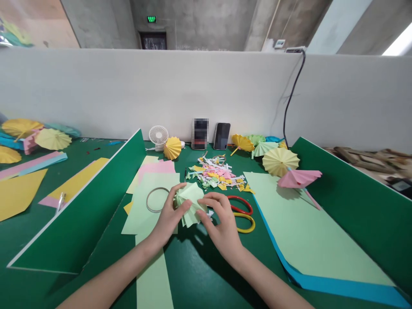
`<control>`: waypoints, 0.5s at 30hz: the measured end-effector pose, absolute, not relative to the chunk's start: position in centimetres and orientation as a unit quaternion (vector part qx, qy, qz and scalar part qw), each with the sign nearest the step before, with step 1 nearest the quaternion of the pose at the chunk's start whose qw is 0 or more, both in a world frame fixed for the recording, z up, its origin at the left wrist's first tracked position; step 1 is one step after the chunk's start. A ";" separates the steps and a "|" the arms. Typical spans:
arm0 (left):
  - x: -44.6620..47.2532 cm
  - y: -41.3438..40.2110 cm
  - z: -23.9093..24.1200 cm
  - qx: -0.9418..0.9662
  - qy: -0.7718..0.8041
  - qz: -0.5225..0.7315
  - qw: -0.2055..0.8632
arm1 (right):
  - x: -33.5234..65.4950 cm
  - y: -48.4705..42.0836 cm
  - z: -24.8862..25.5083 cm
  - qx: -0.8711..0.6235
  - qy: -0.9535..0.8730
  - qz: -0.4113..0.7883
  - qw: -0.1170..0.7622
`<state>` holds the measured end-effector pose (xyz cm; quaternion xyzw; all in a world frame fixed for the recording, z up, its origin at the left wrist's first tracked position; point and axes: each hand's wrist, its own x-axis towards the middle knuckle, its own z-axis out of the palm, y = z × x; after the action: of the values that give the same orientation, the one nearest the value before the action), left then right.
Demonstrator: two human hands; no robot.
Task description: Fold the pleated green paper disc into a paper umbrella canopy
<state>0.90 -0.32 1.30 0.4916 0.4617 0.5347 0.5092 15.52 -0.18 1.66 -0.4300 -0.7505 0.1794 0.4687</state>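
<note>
Between my two hands is a pale green pleated paper piece (192, 206), its folds fanned out round a centre, held above the green table. My left hand (172, 210) grips its left side, thumb on the front face. On the right edge, the thumb and fingers of my right hand (222, 219) are closed on the paper. Scissors with one red and one yellow handle loop (246, 230) lie just beyond my right hand, their blades hidden. A roll of tape or ring (157, 200) rests on pale green sheets (135, 219) to the left.
Paper scraps (219, 174) are heaped ahead. Finished paper umbrellas, one pink (299, 178), stand at right by a stack of green and blue sheets (322, 240). Low green dividers (106, 210) flank the space. A small fan (159, 135) and two phones (222, 136) are at the back.
</note>
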 end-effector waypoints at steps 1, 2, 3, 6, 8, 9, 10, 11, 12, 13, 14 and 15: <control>0.9 -0.3 1.2 0.505 0.466 0.532 0.495 | 15.6 -0.2 1.8 -0.425 -0.759 0.165 0.465; 0.8 -0.2 1.0 0.517 0.468 0.530 0.482 | 15.6 -0.2 1.9 -0.419 -0.766 0.155 0.463; 0.8 -0.2 0.9 0.527 0.471 0.529 0.469 | 15.7 -0.3 2.0 -0.413 -0.771 0.146 0.462; 0.9 -0.3 0.5 0.551 0.476 0.526 0.440 | 15.6 -0.4 2.0 -0.398 -0.781 0.132 0.462; 0.9 -0.3 0.4 0.565 0.474 0.525 0.425 | 15.6 -0.4 2.0 -0.393 -0.784 0.127 0.464; 1.0 -0.4 0.4 0.571 0.473 0.523 0.420 | 15.6 -0.4 2.0 -0.394 -0.784 0.124 0.464; 1.0 -0.5 0.5 0.575 0.475 0.521 0.416 | 15.7 -0.4 2.0 -0.396 -0.784 0.120 0.463; 1.0 -0.5 0.7 0.576 0.478 0.519 0.414 | 15.7 -0.4 2.1 -0.398 -0.785 0.115 0.460; 1.0 -0.6 0.8 0.574 0.482 0.517 0.413 | 15.8 -0.3 2.1 -0.400 -0.788 0.108 0.457; 1.1 -0.6 1.0 0.570 0.488 0.515 0.415 | 15.9 -0.3 2.2 -0.400 -0.791 0.101 0.452; 1.1 -0.7 1.1 0.564 0.493 0.515 0.417 | 15.9 -0.2 2.2 -0.398 -0.795 0.096 0.447; 1.1 -0.7 1.3 0.559 0.497 0.515 0.419 | 16.0 -0.1 2.2 -0.394 -0.800 0.092 0.443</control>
<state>1.09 -0.70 1.26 0.5585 0.4973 0.5150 0.4189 15.97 -0.09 2.20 -0.3938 -0.8003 0.0921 0.4427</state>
